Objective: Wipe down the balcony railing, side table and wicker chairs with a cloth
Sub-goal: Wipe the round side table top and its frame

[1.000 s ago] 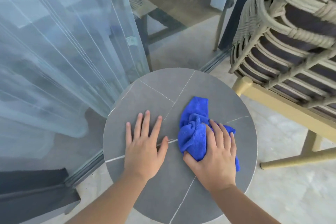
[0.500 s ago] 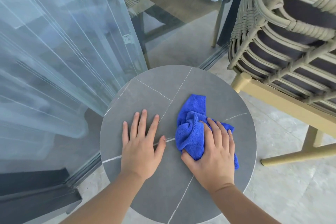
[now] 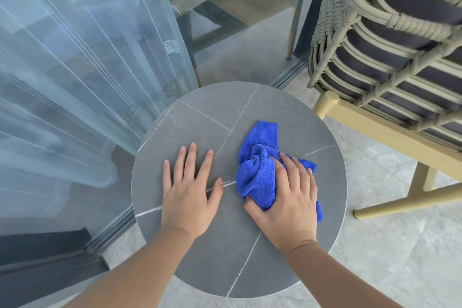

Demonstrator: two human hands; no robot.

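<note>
1 round grey side table (image 3: 200, 117), 1 wicker chair (image 3: 390, 62). L hand (image 3: 187, 195) flat, fingers spread; R hand (image 3: 287, 205) gripping 1 blue cloth (image 3: 257, 167).

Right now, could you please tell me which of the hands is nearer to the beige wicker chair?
Right. The right hand grips the blue cloth on the table's chair side; the left hand lies flat farther from the beige wicker chair.
</note>
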